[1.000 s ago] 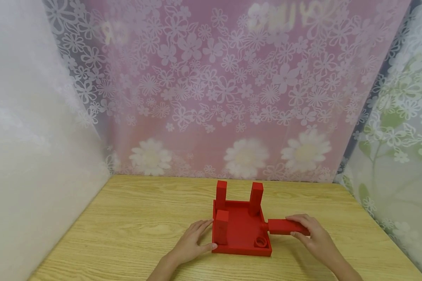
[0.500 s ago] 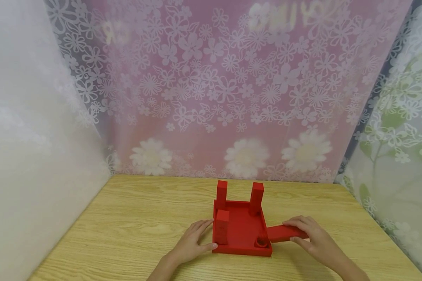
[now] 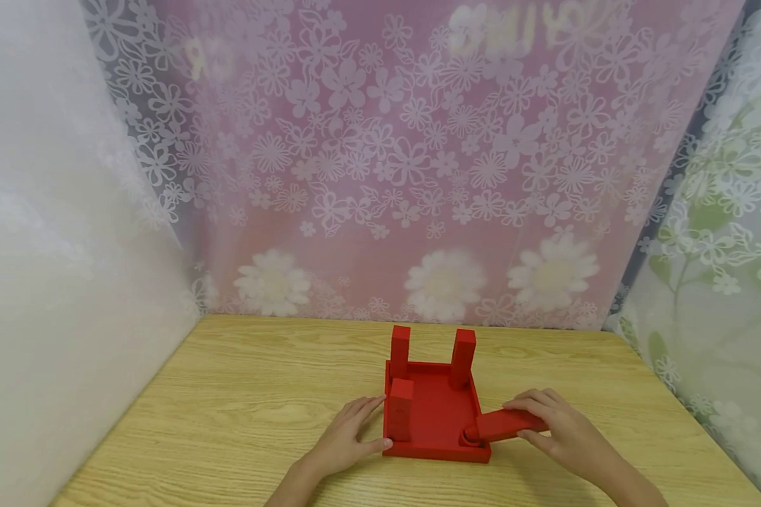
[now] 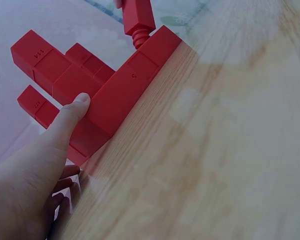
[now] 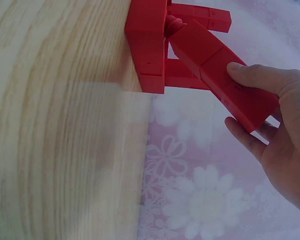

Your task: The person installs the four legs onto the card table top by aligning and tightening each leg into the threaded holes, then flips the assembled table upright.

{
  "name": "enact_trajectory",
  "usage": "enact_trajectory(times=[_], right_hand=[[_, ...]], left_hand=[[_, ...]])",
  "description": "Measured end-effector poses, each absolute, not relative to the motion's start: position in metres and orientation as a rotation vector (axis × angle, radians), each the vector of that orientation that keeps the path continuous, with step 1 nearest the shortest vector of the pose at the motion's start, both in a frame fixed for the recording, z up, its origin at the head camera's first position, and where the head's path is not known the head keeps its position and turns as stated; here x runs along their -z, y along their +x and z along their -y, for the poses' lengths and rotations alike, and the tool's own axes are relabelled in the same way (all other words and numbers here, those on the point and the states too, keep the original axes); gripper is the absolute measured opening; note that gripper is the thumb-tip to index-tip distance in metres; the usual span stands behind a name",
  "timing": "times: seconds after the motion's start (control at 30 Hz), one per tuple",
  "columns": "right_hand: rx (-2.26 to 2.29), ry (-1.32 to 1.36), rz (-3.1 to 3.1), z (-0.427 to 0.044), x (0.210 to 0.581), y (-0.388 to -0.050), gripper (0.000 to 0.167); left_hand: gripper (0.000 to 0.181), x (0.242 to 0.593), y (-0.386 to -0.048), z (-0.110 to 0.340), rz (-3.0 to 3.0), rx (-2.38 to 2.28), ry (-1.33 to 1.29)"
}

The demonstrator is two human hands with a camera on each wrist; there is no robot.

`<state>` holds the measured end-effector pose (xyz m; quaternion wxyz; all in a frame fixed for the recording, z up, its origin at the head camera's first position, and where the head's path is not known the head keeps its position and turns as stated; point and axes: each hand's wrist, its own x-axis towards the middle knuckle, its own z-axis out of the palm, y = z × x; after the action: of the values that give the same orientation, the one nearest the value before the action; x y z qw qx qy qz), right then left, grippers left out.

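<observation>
A shallow red square tabletop (image 3: 434, 405) lies underside up, with three red square legs upright at its corners: near left (image 3: 401, 415), far left (image 3: 400, 350) and far right (image 3: 463, 359). My left hand (image 3: 345, 440) touches its left side with fairly straight fingers; the thumb presses at the near-left corner. My right hand (image 3: 567, 429) holds a fourth red leg (image 3: 510, 424) between thumb and fingers, tilted, its narrow end at the round socket (image 3: 467, 439) in the near-right corner. In the left wrist view this end is a threaded stud (image 4: 140, 37). Whether it sits inside the socket, I cannot tell.
The pieces are on a light wood-grain table (image 3: 260, 394). A pink flowered curtain (image 3: 368, 176) hangs behind the far edge, a whitish sheet (image 3: 70, 246) on the left, and a leafy patterned sheet (image 3: 723, 282) on the right.
The leg in my right hand has moved from beside the tabletop's right wall, first toward me, then left over the rim to the near-right socket. My left hand has stayed put.
</observation>
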<state>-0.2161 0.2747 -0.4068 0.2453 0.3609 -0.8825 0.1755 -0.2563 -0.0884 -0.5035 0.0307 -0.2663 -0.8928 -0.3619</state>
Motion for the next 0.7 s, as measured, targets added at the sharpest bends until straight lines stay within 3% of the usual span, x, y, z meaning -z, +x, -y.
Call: enact_trajectory(times=[0.7], right_hand=[[-0.885,0.751,2.435,-0.250,0.396,-0.215,0.054]], left_hand=[[0.072,0.504,-0.258,0.088,2.746,1.099,-0.828]])
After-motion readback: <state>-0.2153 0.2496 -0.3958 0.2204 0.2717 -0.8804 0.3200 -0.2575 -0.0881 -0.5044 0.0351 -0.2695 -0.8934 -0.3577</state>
